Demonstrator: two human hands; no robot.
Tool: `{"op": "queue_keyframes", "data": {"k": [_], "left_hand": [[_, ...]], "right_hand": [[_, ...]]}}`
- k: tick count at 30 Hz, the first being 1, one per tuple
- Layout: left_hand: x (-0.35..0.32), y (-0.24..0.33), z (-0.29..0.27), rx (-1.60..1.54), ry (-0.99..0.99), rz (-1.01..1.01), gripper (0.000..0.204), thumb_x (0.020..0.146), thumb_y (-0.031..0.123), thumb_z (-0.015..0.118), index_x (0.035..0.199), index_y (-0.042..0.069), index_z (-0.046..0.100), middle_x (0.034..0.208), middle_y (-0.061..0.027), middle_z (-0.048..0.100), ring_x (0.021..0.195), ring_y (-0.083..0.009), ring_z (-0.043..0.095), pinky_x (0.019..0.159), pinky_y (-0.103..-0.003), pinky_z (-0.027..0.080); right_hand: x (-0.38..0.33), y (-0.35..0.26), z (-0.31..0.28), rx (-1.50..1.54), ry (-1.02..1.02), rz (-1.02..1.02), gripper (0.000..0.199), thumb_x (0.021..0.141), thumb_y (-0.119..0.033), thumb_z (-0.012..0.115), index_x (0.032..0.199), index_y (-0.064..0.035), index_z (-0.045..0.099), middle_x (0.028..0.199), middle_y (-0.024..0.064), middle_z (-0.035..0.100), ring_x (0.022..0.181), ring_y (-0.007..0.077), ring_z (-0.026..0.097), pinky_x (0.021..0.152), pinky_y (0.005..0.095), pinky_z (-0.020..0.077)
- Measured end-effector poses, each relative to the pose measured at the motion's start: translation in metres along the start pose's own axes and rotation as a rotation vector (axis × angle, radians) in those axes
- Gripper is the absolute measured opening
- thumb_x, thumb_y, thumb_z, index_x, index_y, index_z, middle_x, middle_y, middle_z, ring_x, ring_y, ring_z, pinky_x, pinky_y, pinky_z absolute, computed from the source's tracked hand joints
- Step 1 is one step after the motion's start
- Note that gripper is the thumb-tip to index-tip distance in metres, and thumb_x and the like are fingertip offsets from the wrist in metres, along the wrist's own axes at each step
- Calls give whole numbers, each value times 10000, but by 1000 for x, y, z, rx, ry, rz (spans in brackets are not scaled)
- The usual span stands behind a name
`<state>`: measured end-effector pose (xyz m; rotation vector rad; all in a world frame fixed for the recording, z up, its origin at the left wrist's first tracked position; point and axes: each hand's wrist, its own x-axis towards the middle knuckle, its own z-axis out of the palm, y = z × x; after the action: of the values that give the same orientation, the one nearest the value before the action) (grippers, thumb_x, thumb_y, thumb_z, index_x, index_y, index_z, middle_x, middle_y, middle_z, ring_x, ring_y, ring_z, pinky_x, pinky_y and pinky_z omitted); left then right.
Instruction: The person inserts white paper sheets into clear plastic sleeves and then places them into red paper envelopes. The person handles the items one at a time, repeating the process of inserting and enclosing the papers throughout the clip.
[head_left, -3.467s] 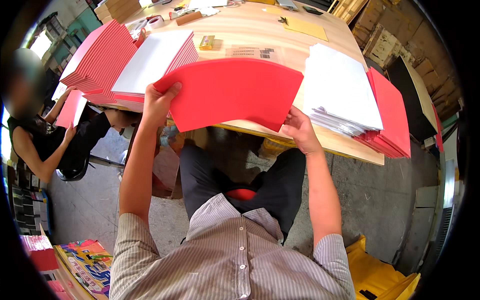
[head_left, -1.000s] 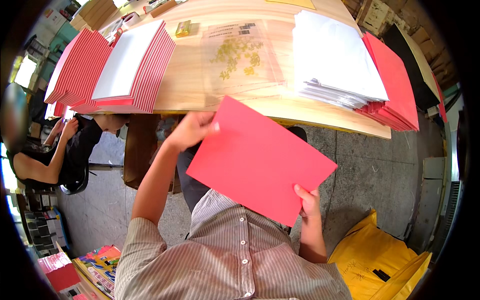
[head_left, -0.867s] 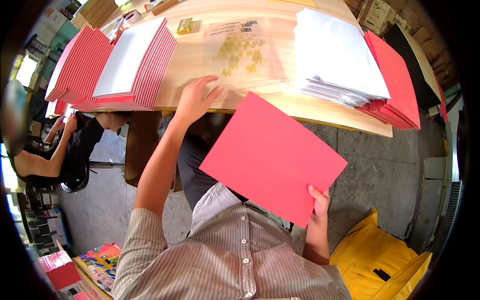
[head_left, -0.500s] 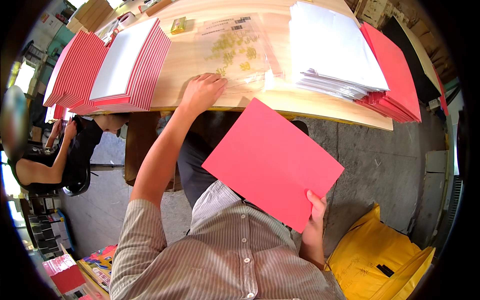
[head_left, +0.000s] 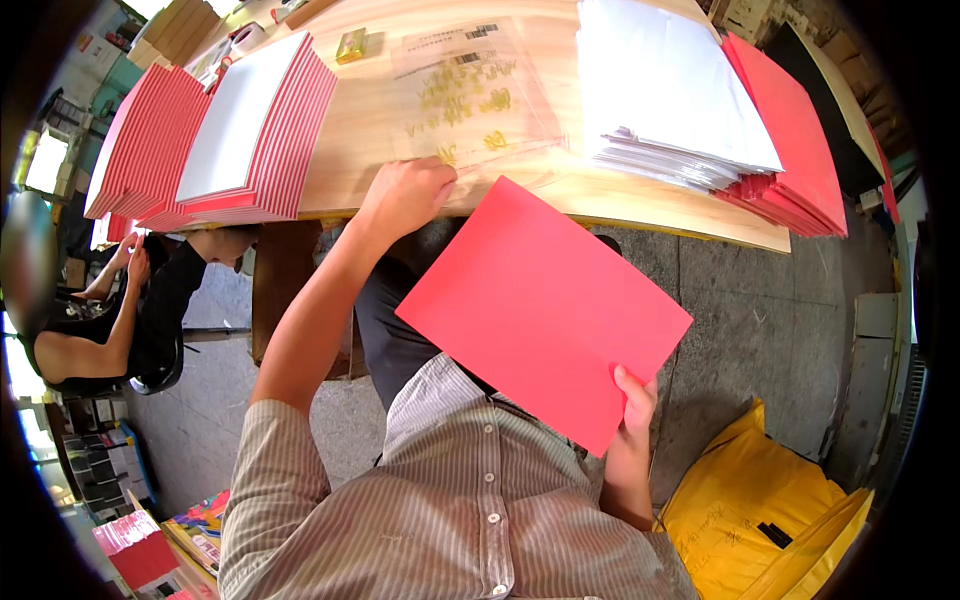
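My right hand grips a flat red card by its lower right edge, thumb on top. The card is held tilted above my lap, its far corner near the table edge. My left hand rests at the table's near edge with fingers curled closed on the near edge of a clear plastic bag. That bag lies flat on the wood and bears yellow and black print. The left fingertips are partly hidden.
Stacked red-edged boards stand at the table's left; white plastic-wrapped packs and red sheets lie right. A small yellow box is farther back. A yellow bag sits on the floor at right. A person sits at left.
My left hand has drawn slightly toward me, its fingers curling at the bag's near edge. The red card has shifted a little up and to the left in view.
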<state>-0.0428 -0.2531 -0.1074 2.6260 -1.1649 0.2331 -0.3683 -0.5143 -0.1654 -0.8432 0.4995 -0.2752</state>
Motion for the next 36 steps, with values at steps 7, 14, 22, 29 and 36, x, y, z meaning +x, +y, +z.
{"op": "queue_keyframes", "data": {"k": [7, 14, 22, 29, 36], "left_hand": [[-11, 17, 13, -15, -28, 71, 121, 876, 125, 660, 986, 92, 698, 874, -63, 671, 808, -282, 662, 687, -402, 543], [-16, 31, 9, -130, 8, 74, 155, 875, 100, 645, 1019, 79, 701, 891, -97, 683, 822, -313, 658, 714, -418, 543], [-19, 37, 5, -234, -6, 54, 193, 868, 62, 633, 1050, 56, 696, 904, -113, 692, 839, -320, 664, 733, -416, 544], [-27, 39, -5, -262, -10, 92, 208, 857, 29, 631, 1054, 53, 691, 912, -108, 705, 855, -305, 676, 754, -405, 549], [-38, 42, -11, -344, -59, 31, 225, 841, 15, 620, 1063, 45, 640, 958, -101, 700, 883, -276, 676, 785, -388, 553]], "right_hand": [[0, -5, -10, -14, -1, 55, 382, 874, -65, 636, 1235, 40, 567, 1150, 126, 663, 1010, 224, 665, 865, 354, 530], [1, -10, -7, 20, 46, 31, 390, 886, -55, 620, 1256, 43, 552, 1161, 136, 656, 1032, 233, 664, 875, 363, 538], [1, -17, -1, 33, 48, 39, 401, 892, -63, 615, 1270, 44, 537, 1183, 143, 640, 1041, 243, 658, 882, 373, 536], [12, -21, -8, -64, 58, -21, 409, 903, -88, 609, 1279, 56, 535, 1172, 148, 642, 1023, 241, 656, 885, 370, 526], [9, -25, -1, -93, 46, -44, 374, 914, -79, 601, 1258, 60, 550, 1166, 148, 646, 1024, 237, 656, 880, 366, 527]]}}
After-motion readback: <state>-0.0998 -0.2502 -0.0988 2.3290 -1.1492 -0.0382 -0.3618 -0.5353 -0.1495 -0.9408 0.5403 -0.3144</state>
